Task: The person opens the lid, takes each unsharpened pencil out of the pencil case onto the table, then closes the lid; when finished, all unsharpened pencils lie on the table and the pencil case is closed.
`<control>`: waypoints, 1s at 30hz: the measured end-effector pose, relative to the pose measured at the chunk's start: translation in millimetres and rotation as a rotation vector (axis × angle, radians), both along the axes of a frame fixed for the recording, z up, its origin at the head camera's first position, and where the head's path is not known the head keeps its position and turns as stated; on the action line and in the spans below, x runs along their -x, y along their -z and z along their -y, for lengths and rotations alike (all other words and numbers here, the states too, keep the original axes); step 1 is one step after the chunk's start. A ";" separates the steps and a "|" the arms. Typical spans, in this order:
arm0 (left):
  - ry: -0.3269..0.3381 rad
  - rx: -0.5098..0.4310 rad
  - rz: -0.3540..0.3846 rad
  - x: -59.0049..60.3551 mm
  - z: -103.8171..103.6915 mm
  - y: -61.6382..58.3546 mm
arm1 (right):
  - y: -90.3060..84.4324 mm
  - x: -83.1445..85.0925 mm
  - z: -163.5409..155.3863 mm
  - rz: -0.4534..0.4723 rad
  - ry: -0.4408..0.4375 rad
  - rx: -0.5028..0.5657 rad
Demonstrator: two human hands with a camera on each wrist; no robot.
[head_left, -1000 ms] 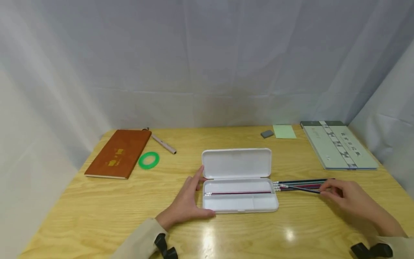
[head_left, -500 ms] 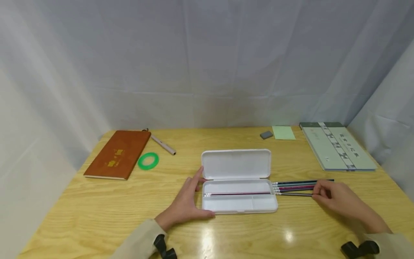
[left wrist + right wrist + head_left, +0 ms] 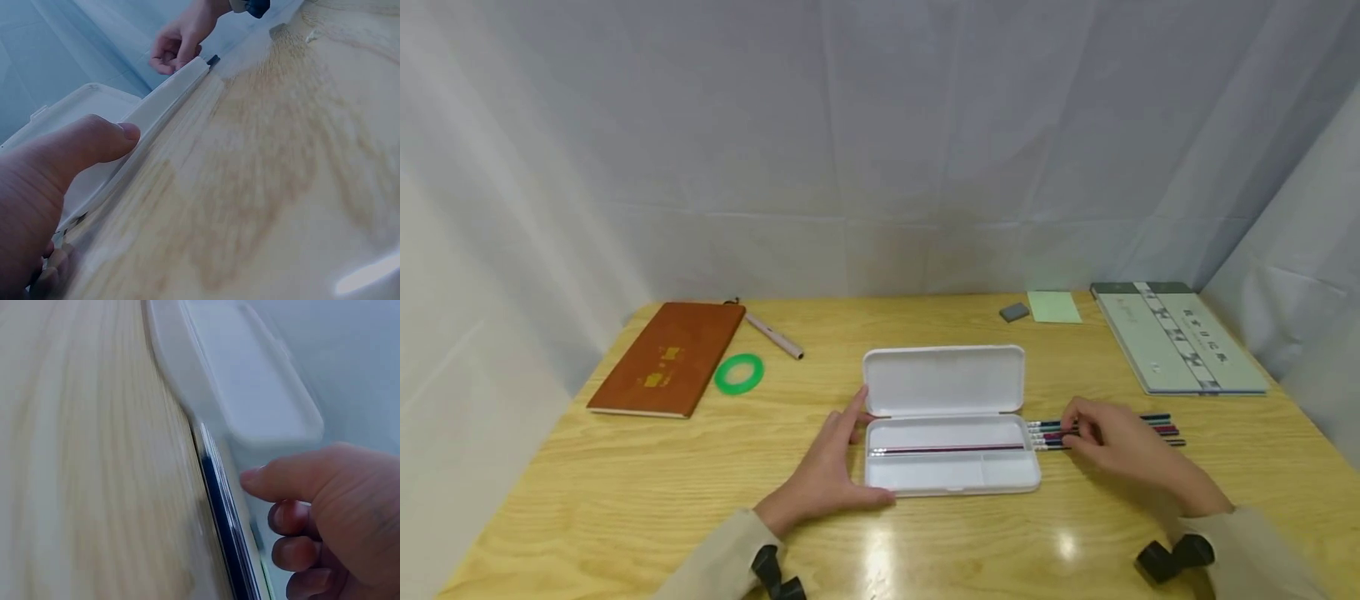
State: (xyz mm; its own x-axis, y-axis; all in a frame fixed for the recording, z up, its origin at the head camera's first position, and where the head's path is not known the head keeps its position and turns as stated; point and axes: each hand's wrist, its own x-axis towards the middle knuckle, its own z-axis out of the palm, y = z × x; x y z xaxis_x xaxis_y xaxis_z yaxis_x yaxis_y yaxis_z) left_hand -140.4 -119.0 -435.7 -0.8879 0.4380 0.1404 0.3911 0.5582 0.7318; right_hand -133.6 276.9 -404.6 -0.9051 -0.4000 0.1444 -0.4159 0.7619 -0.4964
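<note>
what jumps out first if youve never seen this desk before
The open white pencil case at the middle of the wooden table, one pencil lying in its tray. The left hand rests against the case's left end, while the right hand lies over a row of pencils just right of the case. At the far left, a brown notebook and a bright green tape ring.

The middle of the surface (image 3: 625,500) is taken up by the open pencil case (image 3: 951,454), its lid lying flat toward the far edge. The left hand (image 3: 827,475) blocks the case's left end, and the right hand (image 3: 1112,446) and the loose pencils (image 3: 1157,429) block its right end. Bare wood runs along the near edge. Toward the far left corner lie a brown notebook (image 3: 666,358), a green ring (image 3: 739,373) and a pen (image 3: 775,336); toward the far right corner, an eraser (image 3: 1014,312), a green note (image 3: 1054,306) and a pale book (image 3: 1176,335).
</note>
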 end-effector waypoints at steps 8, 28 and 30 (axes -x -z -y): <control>0.002 -0.005 -0.007 0.4 1.4 1.6 | -2.7 24.1 59.2 0.006 -0.177 -0.024; 0.006 0.004 -0.016 0.6 2.3 1.0 | 0.1 33.0 113.7 -0.196 -0.269 -0.218; 0.005 0.011 -0.016 0.7 2.0 1.1 | 0.7 33.6 113.7 -0.196 -0.267 -0.217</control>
State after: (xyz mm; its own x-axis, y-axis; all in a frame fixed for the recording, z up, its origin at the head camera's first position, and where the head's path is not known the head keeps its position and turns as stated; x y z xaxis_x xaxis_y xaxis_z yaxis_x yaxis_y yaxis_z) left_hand -141.1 -121.0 -436.8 -0.8836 0.4437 0.1494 0.4050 0.5644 0.7193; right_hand -167.1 163.2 -405.3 -0.7285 -0.6581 0.1902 -0.6848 0.6922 -0.2278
